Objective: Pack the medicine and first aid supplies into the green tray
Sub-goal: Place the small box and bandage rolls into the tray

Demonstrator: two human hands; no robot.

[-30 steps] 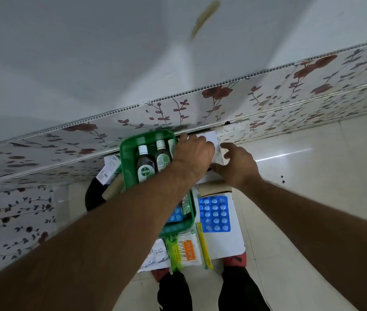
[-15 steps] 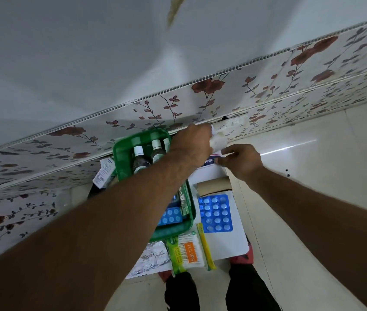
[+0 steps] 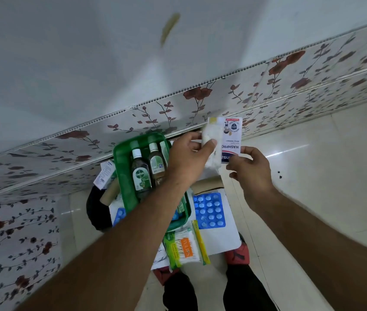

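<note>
The green tray stands on a small white table and holds a Dettol bottle, a second brown bottle and blister packs under my forearm. My left hand grips a white cotton packet raised above the tray's right far corner. My right hand pinches the lower edge of a white bandage pack printed "WASHPRO", right beside the cotton. A blue blister pack and a bag of cotton buds lie on the table.
A small white box and a brown roll lie left of the tray, with another blue blister pack below them. A flower-patterned wall panel runs behind. Pale floor tiles spread to the right. My dark trousers show below.
Both hands have risen from the table's far end. The left one lifted the cotton packet; the right one closed on the bandage pack and raised it next to it.
</note>
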